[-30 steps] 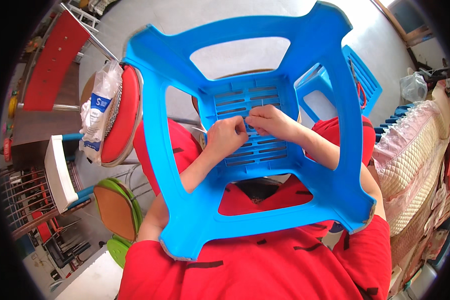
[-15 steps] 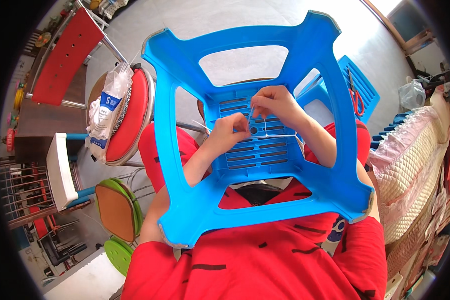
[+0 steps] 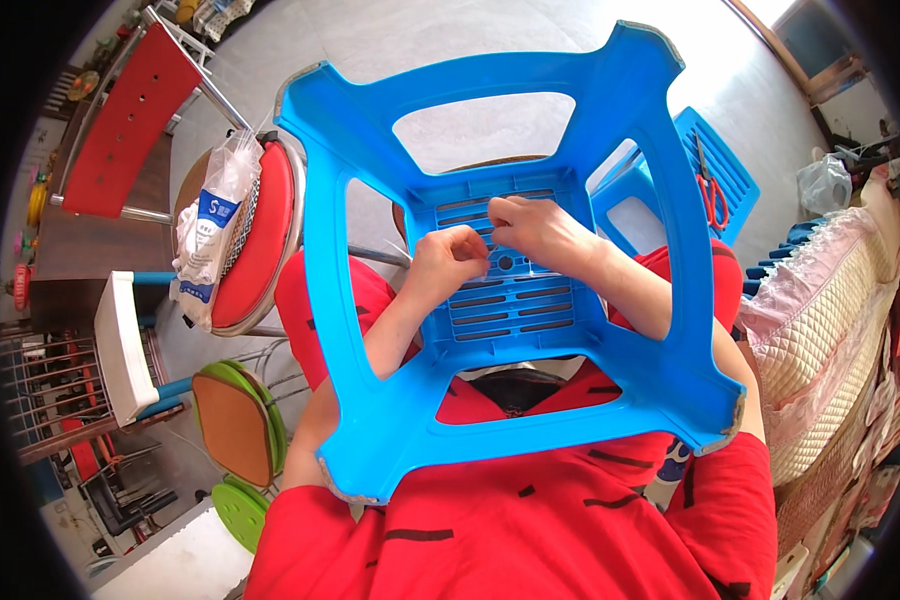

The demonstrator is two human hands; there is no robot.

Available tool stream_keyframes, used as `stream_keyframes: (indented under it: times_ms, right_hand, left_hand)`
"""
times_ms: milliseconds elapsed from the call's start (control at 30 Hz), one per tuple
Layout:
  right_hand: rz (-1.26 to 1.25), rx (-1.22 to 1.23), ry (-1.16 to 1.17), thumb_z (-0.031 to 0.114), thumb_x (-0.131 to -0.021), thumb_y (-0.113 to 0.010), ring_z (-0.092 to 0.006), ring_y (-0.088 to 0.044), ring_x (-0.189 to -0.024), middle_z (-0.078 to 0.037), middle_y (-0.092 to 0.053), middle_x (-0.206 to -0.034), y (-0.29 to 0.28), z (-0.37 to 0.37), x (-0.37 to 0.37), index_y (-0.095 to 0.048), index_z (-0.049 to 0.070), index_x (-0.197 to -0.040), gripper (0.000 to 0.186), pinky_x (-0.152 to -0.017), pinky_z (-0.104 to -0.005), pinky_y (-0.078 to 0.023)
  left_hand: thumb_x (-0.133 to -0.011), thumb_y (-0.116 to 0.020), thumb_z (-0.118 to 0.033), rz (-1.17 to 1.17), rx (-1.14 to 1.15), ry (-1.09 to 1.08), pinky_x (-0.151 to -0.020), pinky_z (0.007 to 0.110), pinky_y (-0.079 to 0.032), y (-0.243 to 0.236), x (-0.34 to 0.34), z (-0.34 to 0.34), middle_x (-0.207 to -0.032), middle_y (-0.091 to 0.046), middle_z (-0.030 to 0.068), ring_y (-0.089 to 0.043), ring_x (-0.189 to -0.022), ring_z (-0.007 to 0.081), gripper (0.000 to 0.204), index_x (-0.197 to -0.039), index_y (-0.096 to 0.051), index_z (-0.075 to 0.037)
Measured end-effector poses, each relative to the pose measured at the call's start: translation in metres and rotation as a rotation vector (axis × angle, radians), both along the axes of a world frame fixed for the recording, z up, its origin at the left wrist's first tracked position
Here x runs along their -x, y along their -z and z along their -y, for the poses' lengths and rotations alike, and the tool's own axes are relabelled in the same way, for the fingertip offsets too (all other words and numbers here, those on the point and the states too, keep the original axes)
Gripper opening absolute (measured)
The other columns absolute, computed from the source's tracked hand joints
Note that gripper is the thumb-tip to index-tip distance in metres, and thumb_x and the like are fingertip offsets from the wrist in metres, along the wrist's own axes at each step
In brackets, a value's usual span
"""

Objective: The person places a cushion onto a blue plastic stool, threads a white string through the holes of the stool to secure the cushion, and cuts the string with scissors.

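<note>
Blue stool: it is upturned over your lap, legs pointing up around both hands—its near edge [image 3: 530, 440] lies on your side of them, between the red-clothed forearms' sleeves.
Slatted seat underside [image 3: 512, 318]: just beneath and nearer you than your fingertips, with a small round hole [image 3: 506, 263] showing close to the right of the left hand's tips.
Left hand [image 3: 450, 265]: inside the stool, thumb and forefinger curled toward each other; you cannot tell from here whether they pinch anything.
Right hand [image 3: 542, 235]: just beside the left, slightly farther from you, fingers bent inward; whether they are closed on something is hidden.
Pale strand: half a second ago it showed stretched by your fingers and across the slats; now it is too faint to trace with confidence.
Just changed: your right hand has dropped from its raised position toward the slats, while the left has barely shifted—which suggests close fingertip work rather than a long pull.
Scissors [image 3: 708, 187]: well to the right of your right hand, resting on a second blue stool [image 3: 738, 180].
Red chair [image 3: 278, 230]: well left of your left hand, with a clear bag [image 3: 208, 240] of white items on it.
</note>
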State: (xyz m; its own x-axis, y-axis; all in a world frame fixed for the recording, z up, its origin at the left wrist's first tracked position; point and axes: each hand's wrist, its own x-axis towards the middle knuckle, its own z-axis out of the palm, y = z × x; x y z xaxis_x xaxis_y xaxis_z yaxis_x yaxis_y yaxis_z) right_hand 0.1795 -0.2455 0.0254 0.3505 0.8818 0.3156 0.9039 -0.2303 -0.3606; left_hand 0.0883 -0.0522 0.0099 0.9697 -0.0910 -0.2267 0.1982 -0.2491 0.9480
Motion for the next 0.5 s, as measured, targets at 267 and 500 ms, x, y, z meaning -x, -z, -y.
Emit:
stream_keyframes:
  times_ms: [267, 500]
  right_hand:
    - [-0.631, 0.047, 0.128, 0.007, -0.085, -0.062, -0.0250, -0.068, -0.068, -0.012, -0.069, -0.079, 0.004, -0.014, 0.005, -0.068, 0.002, -0.089, 0.009, -0.064, -0.0330, -0.054]
    - [-0.950, 0.015, 0.271, 0.000, -0.083, -0.059, -0.0179, -0.069, -0.064, -0.013, -0.069, -0.076, 0.013, -0.014, 0.001, -0.066, -0.002, -0.090, 0.010, -0.057, -0.0299, -0.055]
  left_hand:
    - [-0.074, -0.067, -0.003, 0.058, -0.360, 0.077, -0.071, 0.027, -0.052, -0.010, 0.000, 0.009, -0.081, -0.069, 0.0070, -0.066, -0.078, 0.0123, 0.015, -0.088, -0.066, 0.000]
    - [-0.074, -0.065, -0.001, -0.110, -0.176, 0.084, -0.069, 0.025, -0.052, -0.002, -0.001, 0.005, -0.080, -0.069, 0.0069, -0.065, -0.076, 0.0116, 0.010, -0.084, -0.066, 0.001]
